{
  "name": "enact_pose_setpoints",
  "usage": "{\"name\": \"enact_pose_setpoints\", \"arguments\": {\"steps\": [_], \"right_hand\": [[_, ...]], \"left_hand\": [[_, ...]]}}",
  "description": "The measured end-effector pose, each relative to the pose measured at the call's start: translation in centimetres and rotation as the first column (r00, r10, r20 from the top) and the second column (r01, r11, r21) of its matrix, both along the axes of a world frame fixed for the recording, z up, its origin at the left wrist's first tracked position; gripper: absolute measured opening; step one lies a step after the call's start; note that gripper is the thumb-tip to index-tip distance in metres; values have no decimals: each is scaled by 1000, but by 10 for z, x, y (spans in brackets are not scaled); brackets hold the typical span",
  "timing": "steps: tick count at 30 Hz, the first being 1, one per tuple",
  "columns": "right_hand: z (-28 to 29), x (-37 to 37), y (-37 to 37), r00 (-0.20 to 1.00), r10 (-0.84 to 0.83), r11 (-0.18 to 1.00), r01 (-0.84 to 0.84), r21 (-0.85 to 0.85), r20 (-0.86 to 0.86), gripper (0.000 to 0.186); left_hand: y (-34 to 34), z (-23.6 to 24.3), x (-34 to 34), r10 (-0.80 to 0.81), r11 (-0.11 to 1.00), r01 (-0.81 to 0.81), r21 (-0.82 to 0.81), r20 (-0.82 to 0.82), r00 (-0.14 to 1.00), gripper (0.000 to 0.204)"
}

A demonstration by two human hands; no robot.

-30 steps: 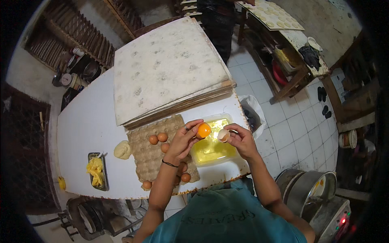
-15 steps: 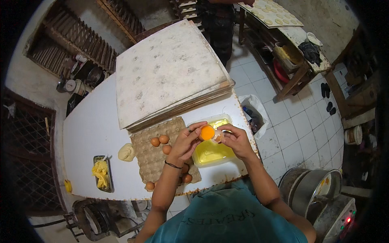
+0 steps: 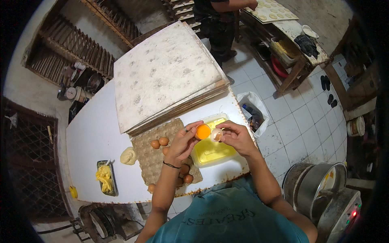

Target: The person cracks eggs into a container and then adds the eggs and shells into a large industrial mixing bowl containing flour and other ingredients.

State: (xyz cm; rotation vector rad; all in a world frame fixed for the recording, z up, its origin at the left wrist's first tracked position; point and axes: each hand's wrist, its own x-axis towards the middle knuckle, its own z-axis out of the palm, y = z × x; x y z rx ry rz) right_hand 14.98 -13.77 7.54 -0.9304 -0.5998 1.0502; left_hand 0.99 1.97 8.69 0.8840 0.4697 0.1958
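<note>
My left hand (image 3: 186, 141) grips half an eggshell holding an orange yolk (image 3: 203, 131). My right hand (image 3: 235, 137) holds the other shell half (image 3: 216, 135), pale inside, close beside it. Both are over a clear plastic container (image 3: 212, 154) of yellowish liquid. To the left, brown eggs (image 3: 155, 143) sit in a cardboard egg tray (image 3: 148, 162), with a lump of dough (image 3: 128, 156) beside it. A metal tray of yellow fat (image 3: 104, 178) lies farther left on the white table (image 3: 85, 146).
Stacked floured boards (image 3: 166, 69) cover the table's back. Behind, a person (image 3: 210, 24) works at a side bench with dough rounds (image 3: 271, 10). A sack (image 3: 253, 113) stands right of the table, a steel mixer (image 3: 320, 194) at lower right, wooden racks (image 3: 77, 44) at upper left.
The two shell halves came closer together, then drew slightly apart, the yolk staying in my left one. The person behind has come further into view, with an arm over the bench.
</note>
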Motion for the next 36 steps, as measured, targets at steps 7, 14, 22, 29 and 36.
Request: {"name": "enact_pose_setpoints", "arguments": {"steps": [7, 14, 22, 29, 36], "right_hand": [[-7, 0, 3, 999, -2, 1000, 1, -4, -43, 34], [-9, -4, 7, 999, -20, 997, 17, -73, -41, 30], [-8, 6, -3, 968, 2, 940, 84, -331, 253, 29], [3, 14, -8, 990, -140, 990, 140, 16, 14, 30], [-71, 99, -28, 829, -551, 810, 559, -179, 98, 29]], "left_hand": [[-3, 1, 4, -11, 1000, 11, 11, -3, 1000, 41], [-3, 0, 7, -12, 1000, 12, 4, 33, 999, 32], [7, 1, 5, 2, 1000, -3, 22, 40, 999, 42], [3, 2, 6, 32, 999, -30, -38, 56, 998, 41], [2, -23, -16, 134, 991, -134, 3, -5, 991, 41]]}}
